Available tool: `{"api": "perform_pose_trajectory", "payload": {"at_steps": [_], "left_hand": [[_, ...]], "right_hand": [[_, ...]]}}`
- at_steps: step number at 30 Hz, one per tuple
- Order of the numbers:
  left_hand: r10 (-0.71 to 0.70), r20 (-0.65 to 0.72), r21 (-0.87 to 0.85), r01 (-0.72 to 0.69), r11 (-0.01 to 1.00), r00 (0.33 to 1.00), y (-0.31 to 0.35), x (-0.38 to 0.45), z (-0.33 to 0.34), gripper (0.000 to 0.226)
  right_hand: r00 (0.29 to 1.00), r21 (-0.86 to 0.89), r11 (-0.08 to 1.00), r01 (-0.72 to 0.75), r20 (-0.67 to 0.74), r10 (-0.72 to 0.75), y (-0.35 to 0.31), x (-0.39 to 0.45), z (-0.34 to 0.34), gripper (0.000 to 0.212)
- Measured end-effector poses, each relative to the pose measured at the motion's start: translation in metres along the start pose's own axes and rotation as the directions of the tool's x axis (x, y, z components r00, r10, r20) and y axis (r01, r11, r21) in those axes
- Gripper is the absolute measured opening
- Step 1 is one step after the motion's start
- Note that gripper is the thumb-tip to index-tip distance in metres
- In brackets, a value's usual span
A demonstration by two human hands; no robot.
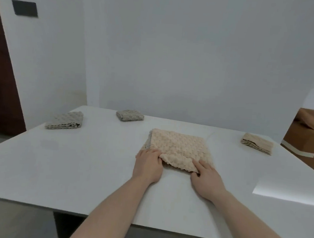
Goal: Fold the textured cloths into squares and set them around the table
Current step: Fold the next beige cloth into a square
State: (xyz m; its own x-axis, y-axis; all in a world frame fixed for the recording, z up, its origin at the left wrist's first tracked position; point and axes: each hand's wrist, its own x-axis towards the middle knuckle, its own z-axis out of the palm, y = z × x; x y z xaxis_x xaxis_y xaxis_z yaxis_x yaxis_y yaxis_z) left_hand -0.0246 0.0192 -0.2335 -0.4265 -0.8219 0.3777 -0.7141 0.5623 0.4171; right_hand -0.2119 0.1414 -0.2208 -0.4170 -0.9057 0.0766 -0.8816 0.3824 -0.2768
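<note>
Two hands, left hand (pixel 148 164) | right hand (pixel 206 179) | pinch beige cloth (pixel 179 148) near edge, lying flat.

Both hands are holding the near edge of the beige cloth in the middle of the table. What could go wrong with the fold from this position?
1. The left hand and right hand grip only the near edge of the beige cloth, so the layers may slip and the square come out uneven.
2. A grey layer shows at its left edge; the layers may already be misaligned.
3. The far side is not held, so pulling may drag the whole cloth across the table.
</note>
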Motion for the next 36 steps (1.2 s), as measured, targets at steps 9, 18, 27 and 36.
{"api": "perform_pose_trajectory", "payload": {"at_steps": [9, 18, 27, 36], "left_hand": [[0.090, -0.145, -0.045, -0.097, 0.994, 0.985, -0.001, -0.004, 0.003, 0.027], [0.092, -0.264, -0.042, -0.107, 0.993, 0.960, 0.004, -0.004, 0.002, 0.025], [-0.004, -0.347, -0.120, -0.040, 0.992, 0.938, 0.004, -0.009, -0.005, 0.031], [-0.085, -0.470, -0.285, -0.060, 0.957, 0.879, 0.005, -0.007, -0.009, 0.037]], "right_hand": [[0.998, -0.021, 1.000, -0.003, -0.060, 0.001, -0.001, 0.005, 0.002, 0.058], [0.923, 0.251, 0.966, 0.056, -0.381, 0.045, 0.008, 0.005, 0.012, 0.022], [0.861, 0.462, 0.883, 0.079, -0.478, 0.173, 0.017, 0.007, 0.011, 0.022], [0.816, 0.761, 0.628, 0.161, -0.461, 0.350, 0.014, -0.009, -0.004, 0.023]]}}
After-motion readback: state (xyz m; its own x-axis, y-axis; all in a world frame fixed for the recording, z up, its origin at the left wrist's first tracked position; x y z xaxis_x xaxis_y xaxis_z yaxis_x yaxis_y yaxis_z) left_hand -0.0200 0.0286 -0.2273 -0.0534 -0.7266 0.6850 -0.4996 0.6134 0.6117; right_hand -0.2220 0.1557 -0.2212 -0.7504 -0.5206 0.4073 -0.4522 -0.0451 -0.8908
